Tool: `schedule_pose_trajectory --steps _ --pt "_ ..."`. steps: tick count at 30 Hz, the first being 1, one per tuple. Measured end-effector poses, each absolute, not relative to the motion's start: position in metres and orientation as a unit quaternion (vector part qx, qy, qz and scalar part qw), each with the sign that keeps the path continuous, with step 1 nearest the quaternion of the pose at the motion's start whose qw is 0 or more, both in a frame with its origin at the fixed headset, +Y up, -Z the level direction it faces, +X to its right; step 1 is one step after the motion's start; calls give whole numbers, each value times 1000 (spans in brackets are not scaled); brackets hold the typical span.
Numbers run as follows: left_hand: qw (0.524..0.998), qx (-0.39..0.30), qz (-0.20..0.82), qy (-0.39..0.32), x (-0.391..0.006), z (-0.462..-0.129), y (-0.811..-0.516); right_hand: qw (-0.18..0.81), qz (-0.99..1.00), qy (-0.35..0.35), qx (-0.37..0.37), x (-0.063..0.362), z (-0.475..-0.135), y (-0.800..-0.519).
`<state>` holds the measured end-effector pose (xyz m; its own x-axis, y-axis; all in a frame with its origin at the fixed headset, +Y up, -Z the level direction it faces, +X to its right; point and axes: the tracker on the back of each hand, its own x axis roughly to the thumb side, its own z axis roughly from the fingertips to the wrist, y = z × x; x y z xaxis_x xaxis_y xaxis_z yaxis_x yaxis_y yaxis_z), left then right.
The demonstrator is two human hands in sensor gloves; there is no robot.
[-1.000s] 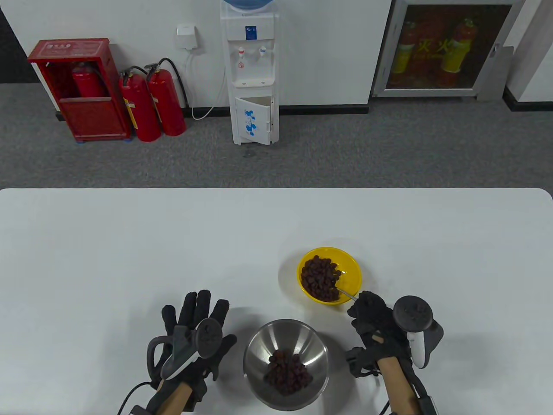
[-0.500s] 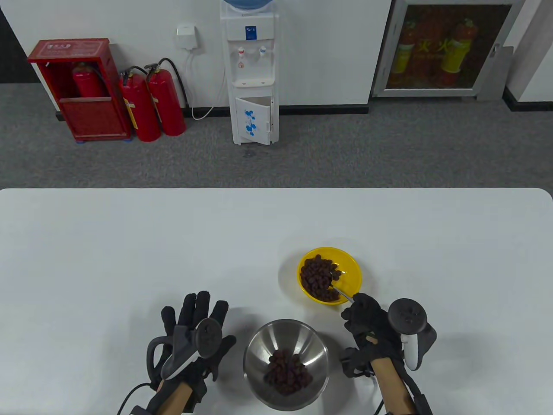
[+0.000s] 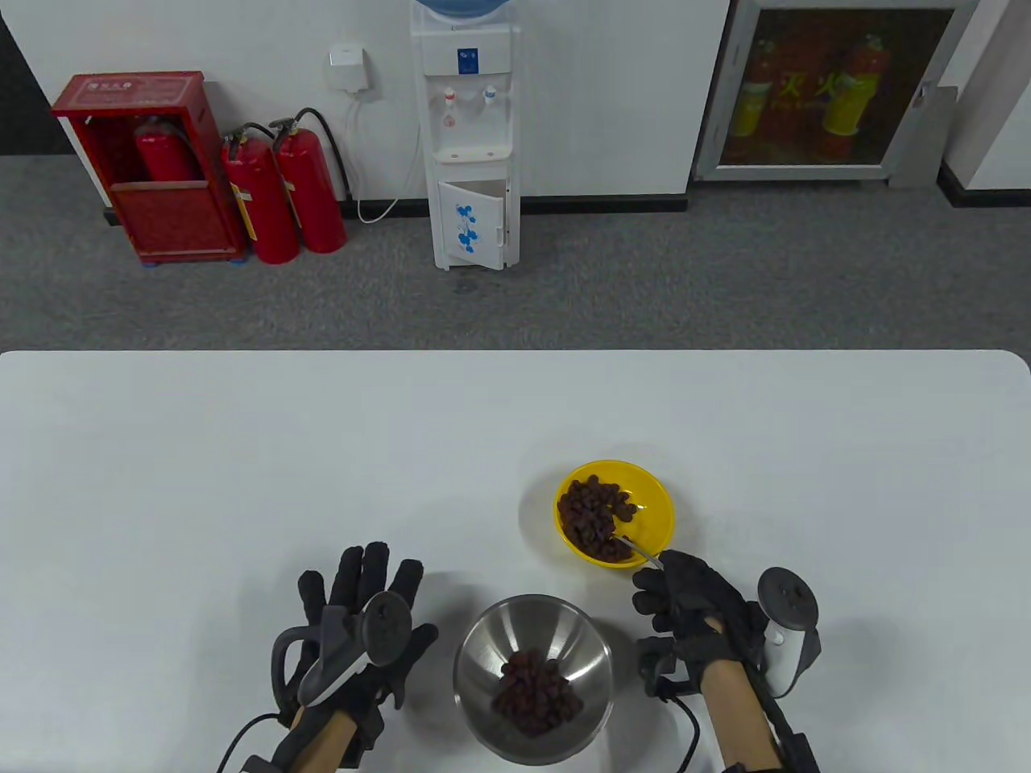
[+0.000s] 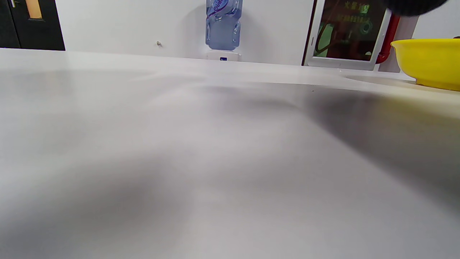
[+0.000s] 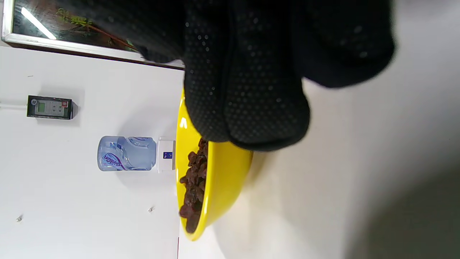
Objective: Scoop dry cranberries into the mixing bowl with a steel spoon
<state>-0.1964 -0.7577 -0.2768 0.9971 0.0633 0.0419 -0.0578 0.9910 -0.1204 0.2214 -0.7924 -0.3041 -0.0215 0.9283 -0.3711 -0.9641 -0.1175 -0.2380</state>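
A yellow bowl of dark dry cranberries stands right of centre; it also shows in the right wrist view and the left wrist view. A steel mixing bowl with some cranberries stands near the front edge. My right hand grips the handle of a steel spoon, whose bowl end lies among the cranberries in the yellow bowl. My left hand rests flat on the table, fingers spread, left of the steel bowl, holding nothing.
The white table stretches far to the left and back. Beyond it are a water dispenser, red fire extinguishers and a glass-fronted cabinet.
My right hand has rolled and drawn back toward the front, pulling the spoon toward the near rim of the yellow bowl. The left hand has stayed put.
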Motion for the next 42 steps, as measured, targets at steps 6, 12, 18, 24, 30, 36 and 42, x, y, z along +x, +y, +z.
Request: schedule_pose_trajectory --steps 6,12,18,24,30,36,42 --pt "997 -59 32 -23 -197 -277 -758 671 709 30 -216 230 -303 -790" --pt "997 -59 31 -24 -197 -277 -758 672 713 4 -200 235 -302 -783" --pt "997 -61 30 -24 -197 -277 -758 664 723 -12 -188 239 -301 -777" --pt "997 -61 30 -24 -197 -277 -758 660 728 -16 -186 240 -301 -777" --pt "997 -60 30 -24 -197 -277 -758 653 737 -22 -175 240 -301 -775" --pt "997 -62 29 -22 -197 -277 -758 649 743 -34 -160 239 -299 -767" --pt "997 -63 27 -20 -198 -277 -759 647 748 -55 -136 234 -291 -750"
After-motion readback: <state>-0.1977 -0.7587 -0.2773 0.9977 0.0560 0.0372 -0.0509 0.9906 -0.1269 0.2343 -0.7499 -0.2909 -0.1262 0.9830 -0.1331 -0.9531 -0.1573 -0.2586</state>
